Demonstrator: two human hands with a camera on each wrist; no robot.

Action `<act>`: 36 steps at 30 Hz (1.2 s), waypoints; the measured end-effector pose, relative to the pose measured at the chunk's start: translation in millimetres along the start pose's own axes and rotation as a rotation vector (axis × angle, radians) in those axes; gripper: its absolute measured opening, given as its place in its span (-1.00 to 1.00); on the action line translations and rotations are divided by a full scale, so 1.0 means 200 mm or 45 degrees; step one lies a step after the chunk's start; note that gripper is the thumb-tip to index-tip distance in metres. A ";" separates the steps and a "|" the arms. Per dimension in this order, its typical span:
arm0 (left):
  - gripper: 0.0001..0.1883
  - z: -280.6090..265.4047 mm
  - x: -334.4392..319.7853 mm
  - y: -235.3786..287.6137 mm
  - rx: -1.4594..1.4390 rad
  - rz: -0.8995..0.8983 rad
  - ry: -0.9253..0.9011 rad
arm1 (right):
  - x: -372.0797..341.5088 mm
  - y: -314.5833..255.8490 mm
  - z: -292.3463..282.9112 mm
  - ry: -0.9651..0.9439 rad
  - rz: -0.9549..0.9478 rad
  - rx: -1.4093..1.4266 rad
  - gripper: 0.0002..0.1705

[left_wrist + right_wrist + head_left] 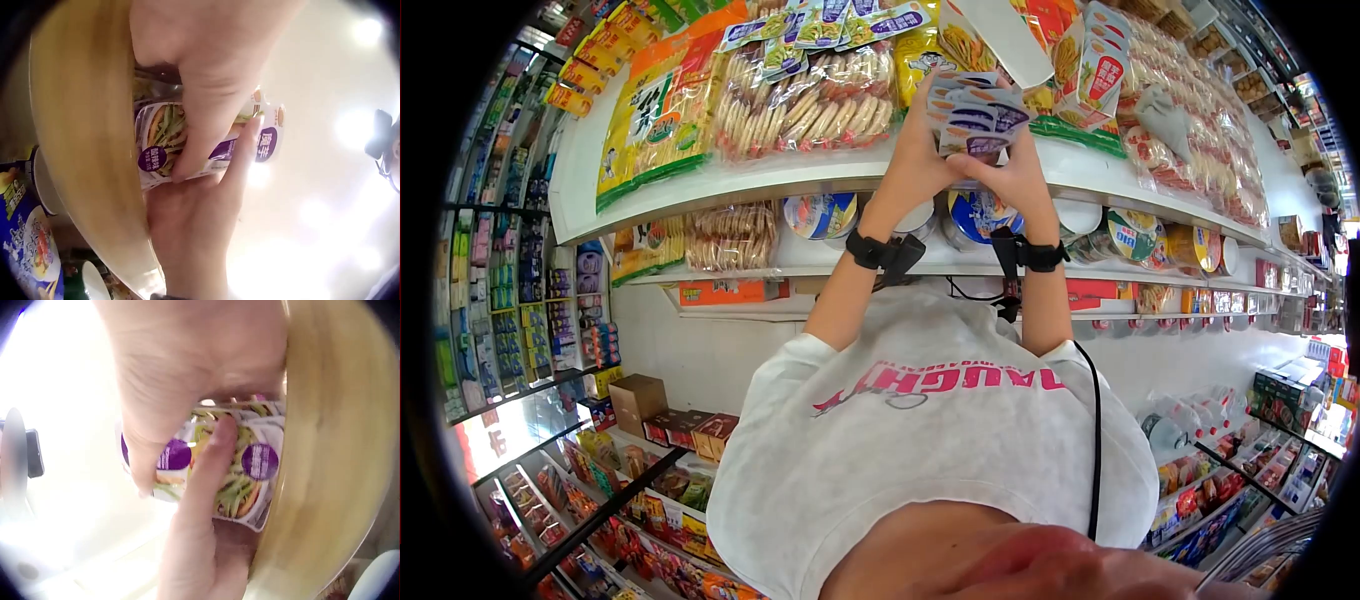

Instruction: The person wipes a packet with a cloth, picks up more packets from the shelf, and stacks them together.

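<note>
Both hands hold one bundle of small white-and-purple snack packets [978, 112] just above the shelf's front edge, in the head view. My left hand [920, 150] grips the bundle from the left, its thumb across the front. On the other side my right hand [1015, 180] closes round it, thumb also in front. The left wrist view shows the packets [164, 134] between both thumbs, printed with green strips of food. In the right wrist view the packets [240, 469] stand pressed together in layers. The rear fingers are mostly hidden behind the bundle.
Behind the hands stands an open white carton [998, 40], with a carton of packets [1092, 75] to its right. Loose packets [825, 28] lie on a large bag of rolled snacks [805, 105] at left. Tubs [980, 215] sit on the shelf below.
</note>
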State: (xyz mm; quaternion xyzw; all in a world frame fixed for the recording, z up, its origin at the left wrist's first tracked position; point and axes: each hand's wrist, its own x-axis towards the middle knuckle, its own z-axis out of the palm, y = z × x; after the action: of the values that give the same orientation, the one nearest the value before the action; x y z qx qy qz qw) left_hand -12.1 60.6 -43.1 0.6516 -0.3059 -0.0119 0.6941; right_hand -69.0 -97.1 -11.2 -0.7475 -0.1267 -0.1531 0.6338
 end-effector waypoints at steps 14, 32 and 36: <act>0.46 -0.04 0.01 0.06 0.050 -0.079 -0.143 | 0.00 0.03 0.14 0.241 0.066 0.263 0.27; 0.42 -0.08 0.03 0.12 0.087 -0.061 -0.245 | 0.03 0.04 0.02 0.072 0.119 0.194 0.46; 0.44 -0.08 0.03 0.09 0.028 -0.104 -0.182 | 0.01 0.01 0.04 0.043 -0.141 0.271 0.35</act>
State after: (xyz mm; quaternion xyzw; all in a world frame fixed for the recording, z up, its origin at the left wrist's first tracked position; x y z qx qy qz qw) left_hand -7.4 74.2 -23.7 0.6685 -0.3281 -0.0834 0.6622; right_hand -65.4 -90.3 -14.1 -0.6651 -0.1725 -0.1861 0.7023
